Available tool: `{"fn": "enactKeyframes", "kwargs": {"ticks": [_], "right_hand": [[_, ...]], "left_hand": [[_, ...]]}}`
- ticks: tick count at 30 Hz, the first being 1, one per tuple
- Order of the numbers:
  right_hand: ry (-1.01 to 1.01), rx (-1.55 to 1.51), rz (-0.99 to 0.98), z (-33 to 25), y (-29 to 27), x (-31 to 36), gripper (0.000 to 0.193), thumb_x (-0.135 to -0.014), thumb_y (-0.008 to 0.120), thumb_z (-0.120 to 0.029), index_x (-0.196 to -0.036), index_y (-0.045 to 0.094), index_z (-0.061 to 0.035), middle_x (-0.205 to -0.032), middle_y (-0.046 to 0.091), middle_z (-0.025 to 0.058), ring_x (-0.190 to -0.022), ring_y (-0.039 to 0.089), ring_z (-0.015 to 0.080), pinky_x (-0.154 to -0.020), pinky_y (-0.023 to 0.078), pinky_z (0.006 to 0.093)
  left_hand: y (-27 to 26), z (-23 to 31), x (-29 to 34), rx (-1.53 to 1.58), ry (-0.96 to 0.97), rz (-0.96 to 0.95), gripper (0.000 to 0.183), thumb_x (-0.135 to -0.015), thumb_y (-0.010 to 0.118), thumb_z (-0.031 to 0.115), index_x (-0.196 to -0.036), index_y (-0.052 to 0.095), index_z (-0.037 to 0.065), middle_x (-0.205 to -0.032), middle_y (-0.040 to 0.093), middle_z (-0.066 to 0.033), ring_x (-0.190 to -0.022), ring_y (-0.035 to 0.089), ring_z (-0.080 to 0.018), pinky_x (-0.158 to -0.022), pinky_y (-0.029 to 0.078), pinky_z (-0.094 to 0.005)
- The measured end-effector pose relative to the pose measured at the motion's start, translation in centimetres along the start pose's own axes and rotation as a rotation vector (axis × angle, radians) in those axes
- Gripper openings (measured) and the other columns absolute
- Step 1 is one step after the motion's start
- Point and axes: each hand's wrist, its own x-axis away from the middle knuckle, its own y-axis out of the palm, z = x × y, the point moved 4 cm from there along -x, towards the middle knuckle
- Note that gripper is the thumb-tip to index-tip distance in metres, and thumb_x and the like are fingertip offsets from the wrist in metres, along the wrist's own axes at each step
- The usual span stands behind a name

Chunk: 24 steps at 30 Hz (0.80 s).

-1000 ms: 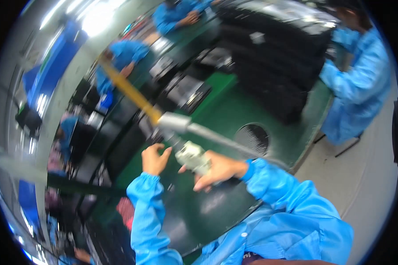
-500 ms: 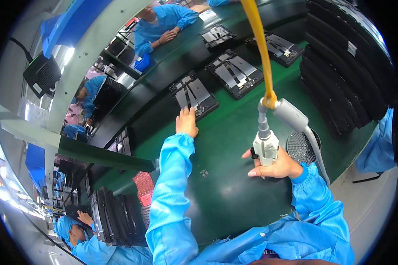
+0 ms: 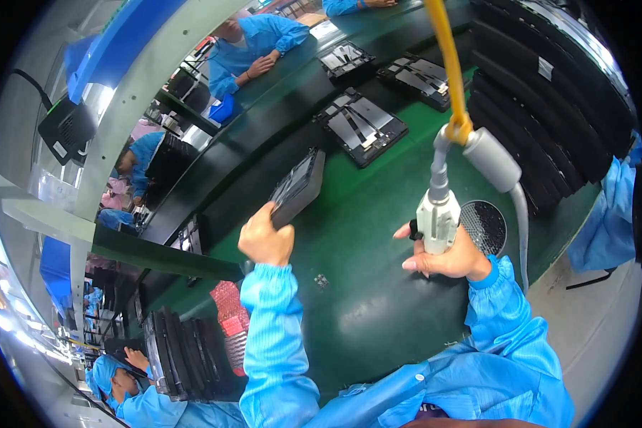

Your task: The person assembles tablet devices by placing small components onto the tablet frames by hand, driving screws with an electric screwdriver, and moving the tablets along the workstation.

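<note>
My left hand (image 3: 266,239) is closed on the near edge of an opened tablet (image 3: 299,191) with a thick dark edge, tipped up steeply off the bench. Its components face away, so little of its inside shows. My right hand (image 3: 455,261) is wrapped round a white electric screwdriver (image 3: 437,220), which hangs upright from a yellow strap (image 3: 446,64). The tool's lower tip is hidden by the hand. Just beyond it sits a round dish (image 3: 483,227) of small screws. A small cluster of tiny parts (image 3: 322,282) lies on the green bench (image 3: 364,335) between my forearms.
Further opened tablets (image 3: 362,127) lie flat at the far side. Tall stacks of black trays (image 3: 542,107) rise at the right; black pieces (image 3: 185,353) and red bubble wrap (image 3: 230,308) are at the left. A metal post (image 3: 121,107) crosses the left side. Co-workers sit across and left.
My left hand has gripped the nearest tablet and lifted it, tilting it up and drawing it nearer. My right hand stays on the screwdriver. The whole view has shifted slightly.
</note>
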Motion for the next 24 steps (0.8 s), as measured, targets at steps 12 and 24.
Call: {"fn": "enactKeyframes", "kwargs": {"ticks": [12, 24], "right_hand": [[-0.32, 0.178, 0.329, -3.2, -4.8, 2.2, 0.05, -0.07, 0.072, -0.006, -0.113, 0.05, 0.0067, -0.059, 0.053, 0.0024, -0.048, 0.049, 0.0083, -0.047, 0.04, 0.0222], [-0.452, 0.195, 0.535, -1.1, -9.1, 2.2, 0.035, -0.072, 0.067, 0.0, -0.103, 0.052, 0.0064, -0.059, 0.054, 0.0044, -0.047, 0.051, 0.0111, -0.045, 0.042, 0.0242]], "left_hand": [[-8.9, 12.0, 14.9, 0.247, 0.267, -0.507, 0.04, -0.063, 0.067, 0.014, -0.101, 0.064, 0.004, -0.111, 0.06, -0.0125, -0.111, 0.052, -0.0318, -0.095, 0.03, -0.0582], [-5.5, 15.4, 18.8, 0.59, 0.174, -0.665, 0.056, -0.059, 0.079, 0.012, -0.109, 0.058, 0.0, -0.122, 0.053, -0.0161, -0.123, 0.039, -0.0379, -0.1, 0.01, -0.0643]]}}
